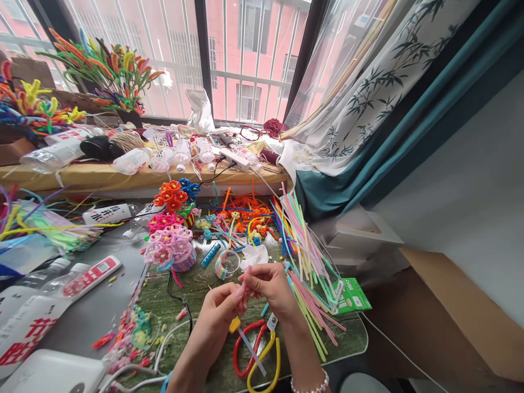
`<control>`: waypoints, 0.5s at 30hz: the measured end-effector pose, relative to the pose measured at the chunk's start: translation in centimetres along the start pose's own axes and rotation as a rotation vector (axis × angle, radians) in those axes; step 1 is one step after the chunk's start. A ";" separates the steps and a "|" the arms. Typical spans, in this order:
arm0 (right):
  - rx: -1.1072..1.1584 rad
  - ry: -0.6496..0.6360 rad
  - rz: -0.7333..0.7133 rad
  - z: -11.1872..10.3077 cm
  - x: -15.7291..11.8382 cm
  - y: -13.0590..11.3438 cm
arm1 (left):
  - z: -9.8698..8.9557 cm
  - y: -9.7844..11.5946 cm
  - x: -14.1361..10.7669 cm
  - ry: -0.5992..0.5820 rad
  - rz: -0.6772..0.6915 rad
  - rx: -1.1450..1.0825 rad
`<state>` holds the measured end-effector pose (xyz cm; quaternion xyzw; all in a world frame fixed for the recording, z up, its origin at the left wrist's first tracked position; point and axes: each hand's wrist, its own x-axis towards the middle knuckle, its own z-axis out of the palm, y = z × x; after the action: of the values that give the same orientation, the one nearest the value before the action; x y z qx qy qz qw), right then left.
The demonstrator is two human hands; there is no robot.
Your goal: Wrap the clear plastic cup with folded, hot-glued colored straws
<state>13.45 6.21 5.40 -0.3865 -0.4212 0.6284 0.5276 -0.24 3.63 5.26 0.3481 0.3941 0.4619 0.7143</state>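
Both hands meet over the green table [196, 300]. My left hand [223, 308] is closed, its thumb and fingers pinched on a small pink piece [246, 275]. From the other side my right hand [268, 284] pinches the same pink piece; its full shape is hidden by the fingers. Scissors with red and yellow handles [249, 349] lie just below the hands, beside a yellow-topped translucent stick [251, 349]. A pastel striped ring [221, 266] and a white tissue [254, 255] rest beyond the hands.
Pink pipe-cleaner flowers [170, 245] stand at the left. Bundles of pastel pipe cleaners [303, 240] spread at the right, near a green packet [354, 296]. A white cable [164, 344] and plastic bottles [53, 284] lie to the left. An open cardboard box [462, 305] is at far right.
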 end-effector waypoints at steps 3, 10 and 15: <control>-0.007 0.003 0.003 0.0 0.0 -0.2 | -0.2 -0.1 0.1 -0.002 0.009 0.031; 0.025 0.187 -0.058 0.1 0.1 0.4 | -0.2 -0.3 -0.1 0.230 0.314 0.395; 0.027 0.287 -0.089 1.0 -0.2 1.5 | -0.5 -0.5 0.0 0.318 0.751 0.921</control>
<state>12.06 5.78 4.37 -0.4461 -0.3496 0.5485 0.6148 -0.46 3.57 4.55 0.6628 0.5052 0.5106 0.2114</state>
